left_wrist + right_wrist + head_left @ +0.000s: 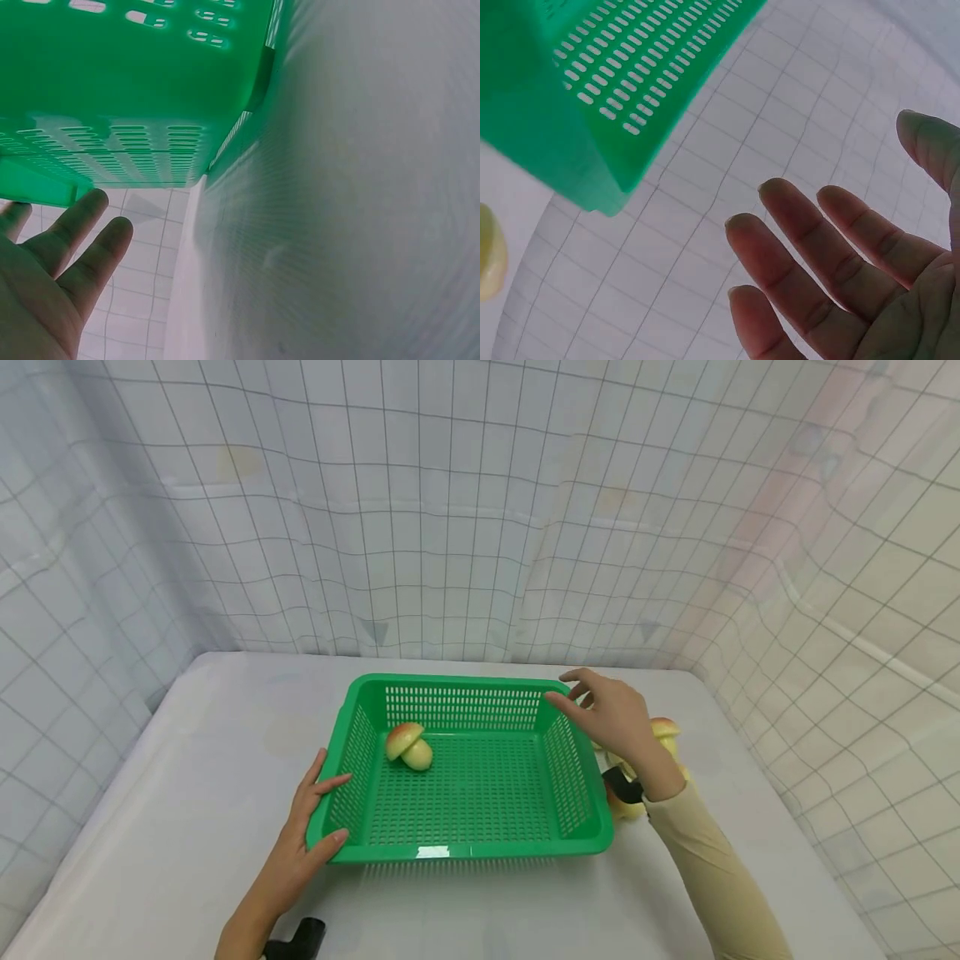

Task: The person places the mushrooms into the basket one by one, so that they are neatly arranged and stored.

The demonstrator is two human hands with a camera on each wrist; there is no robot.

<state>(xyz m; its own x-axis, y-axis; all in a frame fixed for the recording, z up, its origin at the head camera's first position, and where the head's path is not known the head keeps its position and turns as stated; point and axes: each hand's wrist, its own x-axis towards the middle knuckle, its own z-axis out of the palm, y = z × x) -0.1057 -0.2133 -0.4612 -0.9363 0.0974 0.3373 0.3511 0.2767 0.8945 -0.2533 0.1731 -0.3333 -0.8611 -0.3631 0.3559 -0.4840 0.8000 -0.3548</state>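
Green plastic makes up the basket, which sits on a white counter. Inside it, towards its left wall, one mushroom lies on its side on the slotted floor, its brown-and-yellow cap towards the basket's back left and its rounded, pale yellow stem towards the front right. The left hand rests at the basket's left rim, its fingers spread and fairly straight, with the thumb over the rim near the front left corner. The right hand hovers over the basket's back right corner; its fingers are apart, slightly bent and holding nothing. More mushrooms lie just beyond the basket's right side, partly hidden by that hand and wrist, so their number cannot be told. A beige sleeve covers the right forearm, to the basket's right. Behind the basket, past the counter's far edge, hangs a pale curtain with a grid of dark lines.
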